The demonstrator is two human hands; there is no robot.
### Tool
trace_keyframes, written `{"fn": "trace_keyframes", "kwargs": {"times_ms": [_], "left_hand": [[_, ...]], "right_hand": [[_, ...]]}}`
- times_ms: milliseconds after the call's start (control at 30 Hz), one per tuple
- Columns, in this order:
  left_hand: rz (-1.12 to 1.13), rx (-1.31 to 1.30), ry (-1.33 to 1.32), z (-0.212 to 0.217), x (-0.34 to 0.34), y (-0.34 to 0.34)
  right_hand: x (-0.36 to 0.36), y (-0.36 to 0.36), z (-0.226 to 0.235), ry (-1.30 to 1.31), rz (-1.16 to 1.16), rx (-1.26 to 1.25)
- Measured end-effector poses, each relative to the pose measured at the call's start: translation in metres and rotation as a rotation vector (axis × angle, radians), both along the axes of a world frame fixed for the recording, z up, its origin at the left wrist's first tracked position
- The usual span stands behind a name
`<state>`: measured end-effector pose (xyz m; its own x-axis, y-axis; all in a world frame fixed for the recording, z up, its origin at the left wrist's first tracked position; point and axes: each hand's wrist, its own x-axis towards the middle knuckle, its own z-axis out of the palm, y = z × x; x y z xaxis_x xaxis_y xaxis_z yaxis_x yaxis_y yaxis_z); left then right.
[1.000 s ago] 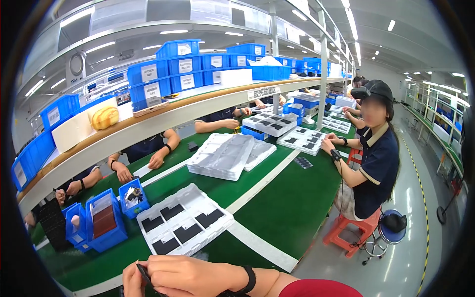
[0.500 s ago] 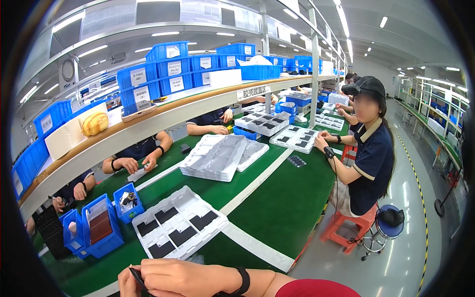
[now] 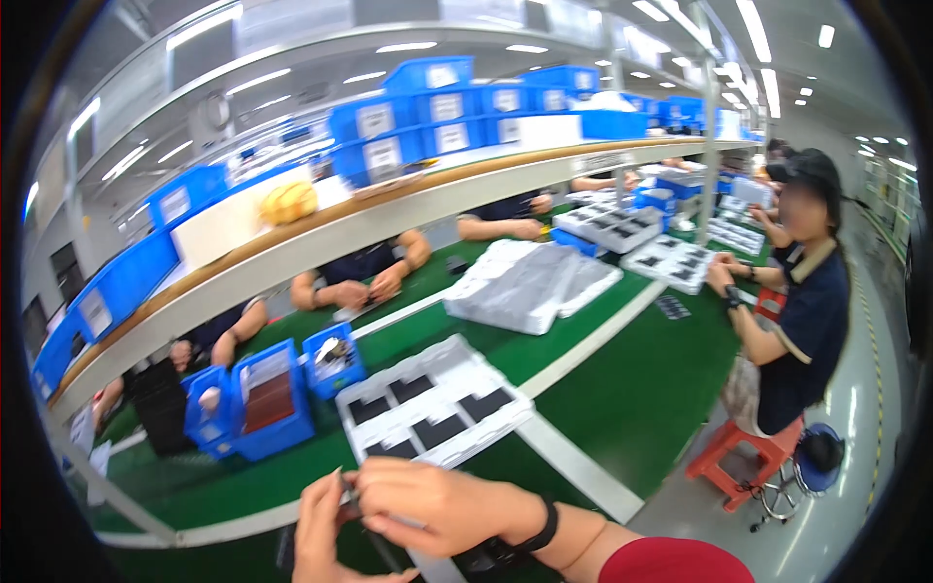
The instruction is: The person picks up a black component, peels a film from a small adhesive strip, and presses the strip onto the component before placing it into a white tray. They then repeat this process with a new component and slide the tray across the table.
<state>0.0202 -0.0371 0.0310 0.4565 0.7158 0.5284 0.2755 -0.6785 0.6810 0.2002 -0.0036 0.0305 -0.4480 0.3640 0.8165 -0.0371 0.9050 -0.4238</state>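
Note:
My left hand [image 3: 319, 530] and my right hand [image 3: 432, 503] meet at the lower edge, in front of a white tray [image 3: 455, 358]. Pinched between their fingertips is a small dark part [image 3: 350, 499], blurred and mostly covered by the fingers. A black band circles my right wrist. Flat black pieces [image 3: 440, 430] lie in the tray's compartments, just beyond my hands. Below my hands, some dark shapes are too smeared to name.
Blue bins [image 3: 275, 428] stand left of the tray, one holding brown sheets. Behind it lies a stack of white trays [image 3: 525, 291]. A shelf [image 3: 360, 209] with blue boxes crosses above the green table. Co-workers sit opposite; one person [image 3: 807, 321] sits at right.
The view has swung left, so the table and bins appear farther right. My hands show more fully, and the left fingers and thumb are spread farther around the dark part.

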Motion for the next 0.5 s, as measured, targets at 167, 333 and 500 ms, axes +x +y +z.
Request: {"fn": "trace_keyframes", "kwargs": {"times_ms": [167,333,500], "left_hand": [[-0.061,0.030,-0.085,-0.008,0.018,0.029],[-0.073,-0.063,-0.197,-0.008,0.014,0.022],[0.068,0.031,-0.136,-0.006,0.010,0.017]], "right_hand": [[0.009,0.023,-0.007,0.075,-0.056,-0.059],[0.002,0.010,0.005,0.079,-0.105,-0.135],[-0.003,0.008,0.005,0.045,-0.188,-0.016]]}}
